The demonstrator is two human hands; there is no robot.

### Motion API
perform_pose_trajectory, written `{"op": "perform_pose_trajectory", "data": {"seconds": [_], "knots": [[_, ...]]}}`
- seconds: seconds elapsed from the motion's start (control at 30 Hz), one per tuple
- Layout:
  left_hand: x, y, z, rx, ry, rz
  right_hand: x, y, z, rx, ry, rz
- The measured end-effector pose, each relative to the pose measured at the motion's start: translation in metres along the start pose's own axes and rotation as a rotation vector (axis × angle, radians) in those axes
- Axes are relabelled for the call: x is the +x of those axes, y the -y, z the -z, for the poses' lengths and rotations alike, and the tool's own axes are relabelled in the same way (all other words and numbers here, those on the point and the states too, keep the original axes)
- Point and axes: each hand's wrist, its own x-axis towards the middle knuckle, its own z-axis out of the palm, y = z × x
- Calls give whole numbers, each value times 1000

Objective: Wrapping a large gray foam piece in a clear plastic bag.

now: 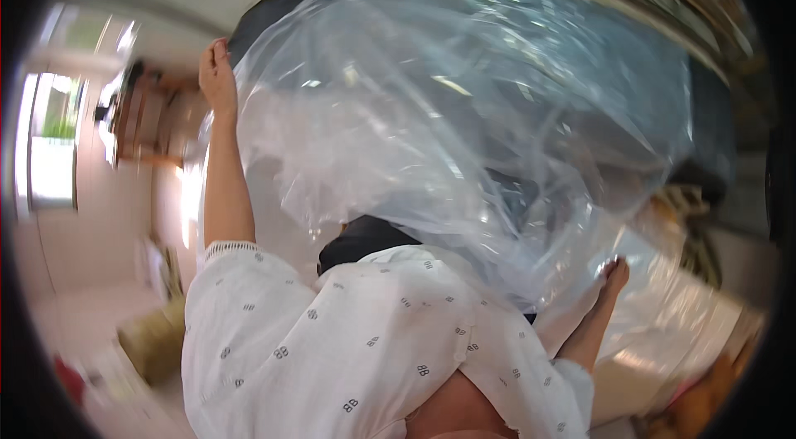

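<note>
Both arms spread wide: left hand (217,74) raised, gripping the upper left edge of a big clear plastic bag (464,124), right hand (615,275) lower, pinching its bottom right edge, bag billowing between them, above a white patterned shirt (348,348).

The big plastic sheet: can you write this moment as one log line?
left hand: grips clear plastic sheet edge, raised | right hand: grips its lower edge | sheet: spread wide
</note>
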Motion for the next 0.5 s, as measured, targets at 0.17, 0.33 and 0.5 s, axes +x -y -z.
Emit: {"op": "perform_pose_trajectory", "data": {"seconds": [0.17, 0.33, 0.5], "knots": [[-98, 133, 111, 177, -275, 529, -17, -40, 33, -169, -30, -103], [-226, 238, 170, 127, -414, 1068, -43, 11, -21, -349, 82, -66], [-244, 281, 138, 436, -331, 837, -7, 49, 28, -407, -133, -24]]}}
